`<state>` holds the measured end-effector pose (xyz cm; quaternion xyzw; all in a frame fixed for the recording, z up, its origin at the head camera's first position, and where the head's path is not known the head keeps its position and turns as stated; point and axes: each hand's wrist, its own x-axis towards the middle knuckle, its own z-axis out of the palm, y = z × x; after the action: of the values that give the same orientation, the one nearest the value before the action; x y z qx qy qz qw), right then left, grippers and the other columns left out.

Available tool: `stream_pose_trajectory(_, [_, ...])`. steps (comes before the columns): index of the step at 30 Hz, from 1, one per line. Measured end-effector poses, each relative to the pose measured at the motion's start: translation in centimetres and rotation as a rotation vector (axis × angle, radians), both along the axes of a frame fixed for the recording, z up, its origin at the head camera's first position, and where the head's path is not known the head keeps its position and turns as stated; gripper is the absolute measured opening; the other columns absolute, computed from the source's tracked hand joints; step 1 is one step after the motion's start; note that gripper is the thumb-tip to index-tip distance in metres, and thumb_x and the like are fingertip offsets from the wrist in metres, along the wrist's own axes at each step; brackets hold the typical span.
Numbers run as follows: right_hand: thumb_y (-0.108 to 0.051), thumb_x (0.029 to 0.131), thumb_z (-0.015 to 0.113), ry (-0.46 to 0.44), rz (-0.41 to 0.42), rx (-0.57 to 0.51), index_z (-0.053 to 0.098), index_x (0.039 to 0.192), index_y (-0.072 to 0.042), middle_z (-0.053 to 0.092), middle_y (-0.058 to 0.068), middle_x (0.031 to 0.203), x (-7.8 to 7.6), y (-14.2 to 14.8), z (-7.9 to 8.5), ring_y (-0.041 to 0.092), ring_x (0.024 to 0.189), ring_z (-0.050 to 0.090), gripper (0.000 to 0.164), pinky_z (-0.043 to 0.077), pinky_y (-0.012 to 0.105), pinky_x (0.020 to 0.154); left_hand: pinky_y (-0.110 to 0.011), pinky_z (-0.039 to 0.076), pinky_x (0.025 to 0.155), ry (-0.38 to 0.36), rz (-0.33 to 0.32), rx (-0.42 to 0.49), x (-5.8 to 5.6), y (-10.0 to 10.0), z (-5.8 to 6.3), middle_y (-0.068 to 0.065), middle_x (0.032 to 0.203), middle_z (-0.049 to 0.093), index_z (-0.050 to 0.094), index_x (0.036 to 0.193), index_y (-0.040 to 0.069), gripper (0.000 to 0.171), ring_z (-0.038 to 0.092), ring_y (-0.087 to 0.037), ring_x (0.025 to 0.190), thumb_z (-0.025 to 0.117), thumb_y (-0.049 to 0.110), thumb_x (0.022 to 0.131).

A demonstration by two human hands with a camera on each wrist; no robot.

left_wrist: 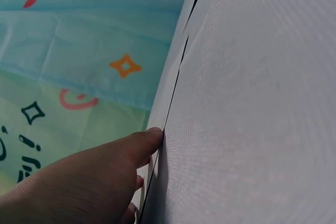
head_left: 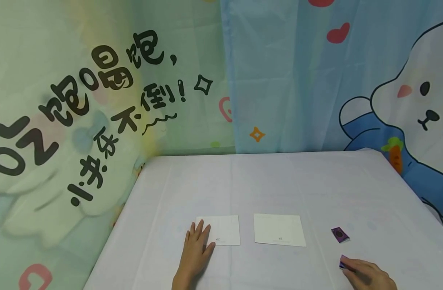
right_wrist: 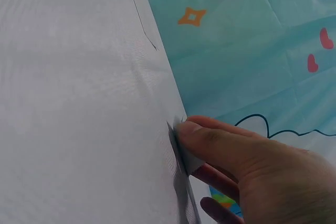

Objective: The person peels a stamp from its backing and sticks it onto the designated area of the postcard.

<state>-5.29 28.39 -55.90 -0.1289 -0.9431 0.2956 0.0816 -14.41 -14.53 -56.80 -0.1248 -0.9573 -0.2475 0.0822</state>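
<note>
In the head view my left hand rests with spread, fairly straight fingers on the left edge of a white card. Its thumb touches the lower part of that card; the left wrist view shows the thumb side of this hand low on the tabletop. Over at the right, my right hand pinches a small, flat purple piece between thumb and fingers. Most of that piece is covered by the fingers. In the right wrist view a greyish side of the piece shows beside the thumb.
A second white card lies to the right of the first, a gap between them. Beyond the right hand lies another small purple piece with a dark round mark. The white cloth-covered table ends at printed curtains.
</note>
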Motion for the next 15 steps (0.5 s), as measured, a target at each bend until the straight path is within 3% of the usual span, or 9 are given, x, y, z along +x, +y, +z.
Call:
stream_pose_trajectory(8, [-0.021, 0.071, 0.078, -0.012, -0.027, -0.019, 0.071, 0.098, -0.004, 0.068, 0.011, 0.097, 0.1, -0.8, 0.1, 0.037, 0.094, 0.059, 0.033, 0.046, 0.054, 0.073, -0.057, 0.017, 0.104, 0.01, 0.005, 0.01, 0.0, 0.0, 0.0, -0.017, 0.144, 0.034, 0.05, 0.131, 0.007, 0.052, 0.021, -0.039, 0.134, 0.063, 0.031, 0.087])
stream_pose_trajectory(15, [-0.017, 0.071, 0.078, 0.013, -0.029, 0.026, 0.072, 0.092, -0.005, 0.069, 0.011, 0.093, 0.0, -1.2, -0.1, 0.037, 0.091, 0.061, 0.025, 0.045, 0.054, 0.074, -0.058, 0.017, 0.104, -0.002, 0.005, 0.022, -0.1, -0.1, 0.1, -0.015, 0.145, 0.032, 0.046, 0.133, 0.008, 0.055, 0.021, -0.038, 0.134, 0.064, 0.03, 0.086])
